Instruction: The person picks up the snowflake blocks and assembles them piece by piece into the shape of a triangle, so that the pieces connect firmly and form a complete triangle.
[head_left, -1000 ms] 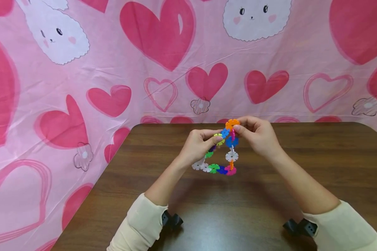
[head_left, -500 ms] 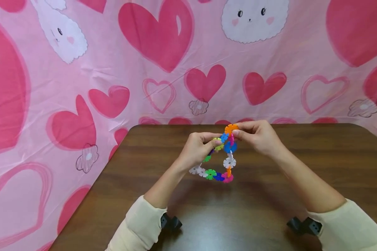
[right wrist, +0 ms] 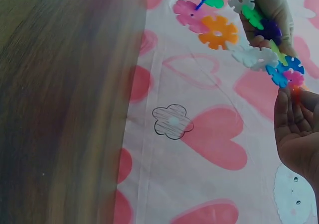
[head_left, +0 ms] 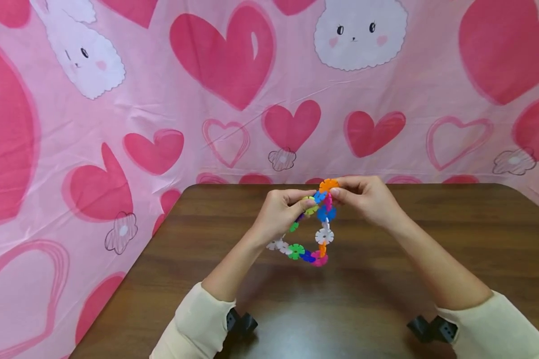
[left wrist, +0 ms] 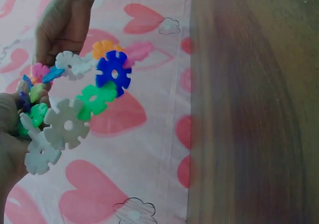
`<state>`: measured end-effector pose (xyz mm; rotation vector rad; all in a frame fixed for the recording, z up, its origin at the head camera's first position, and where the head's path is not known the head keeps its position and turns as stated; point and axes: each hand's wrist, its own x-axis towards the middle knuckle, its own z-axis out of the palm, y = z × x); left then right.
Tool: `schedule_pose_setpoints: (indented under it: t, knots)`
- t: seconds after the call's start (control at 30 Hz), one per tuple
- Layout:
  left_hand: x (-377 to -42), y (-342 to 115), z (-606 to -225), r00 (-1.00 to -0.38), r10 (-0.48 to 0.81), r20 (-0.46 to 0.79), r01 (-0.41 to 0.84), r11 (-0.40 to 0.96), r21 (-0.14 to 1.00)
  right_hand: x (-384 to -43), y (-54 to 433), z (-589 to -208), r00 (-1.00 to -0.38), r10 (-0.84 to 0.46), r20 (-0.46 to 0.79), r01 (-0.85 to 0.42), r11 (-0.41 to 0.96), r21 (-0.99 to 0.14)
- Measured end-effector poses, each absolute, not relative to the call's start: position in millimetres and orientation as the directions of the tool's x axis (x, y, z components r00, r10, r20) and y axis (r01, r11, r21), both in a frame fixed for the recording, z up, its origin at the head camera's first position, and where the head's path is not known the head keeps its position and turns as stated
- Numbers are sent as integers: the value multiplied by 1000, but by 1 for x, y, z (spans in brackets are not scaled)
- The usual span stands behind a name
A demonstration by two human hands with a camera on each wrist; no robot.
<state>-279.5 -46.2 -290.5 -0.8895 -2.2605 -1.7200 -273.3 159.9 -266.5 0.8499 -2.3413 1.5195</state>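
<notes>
A ring of notched plastic snowflake discs in white, green, blue, pink, orange and yellow hangs above the far part of the table. My left hand pinches the yellow disc between thumb and fingers. On the other side, my right hand pinches the orange disc at the top of the ring. Between the two hands a light blue disc joins the chain. The left wrist view shows white discs and a dark blue disc on the loop's lower side.
The brown wooden table lies below both hands. Behind it hangs a pink cloth printed with hearts and rabbit faces. Black wrist cameras sit at the cream sleeves.
Both hands and the ring sit slightly lower in the head view, and the ring's bottom has swung a little left. The head view has tilted slightly. Both pinches stay the same.
</notes>
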Motion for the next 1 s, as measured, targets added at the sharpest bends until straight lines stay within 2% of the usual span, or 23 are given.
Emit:
schedule_pose_setpoints:
  t: [0.13, 0.33, 0.47, 0.63, 0.77, 1.0]
  knots:
    - [-282, -47, -291, -826, 289, 484, 526, 85, 846, -273, 161, -270, -821, -363, 440, -548, 290, -784]
    - [-287, -47, -291, -856, 79, 511, 504, -89, 859, -272, 162, -282, -829, -467, 308, -475, 297, -828]
    - [-290, -49, -291, -854, 33, 519, 512, -111, 852, -272, 162, -288, -825, -486, 287, -460, 283, -842]
    - [-294, -57, -293, -859, 89, 504, 509, 49, 859, -272, 166, -289, -841, -453, 297, -447, 271, -852]
    - [-298, -66, -298, -893, 170, 416, 441, 146, 886, -273, 174, -289, -859, -416, 297, -434, 285, -855]
    - [-301, -70, -301, -905, 336, 260, 336, 191, 922, -279, 185, -295, -895, -386, 222, -363, 344, -866]
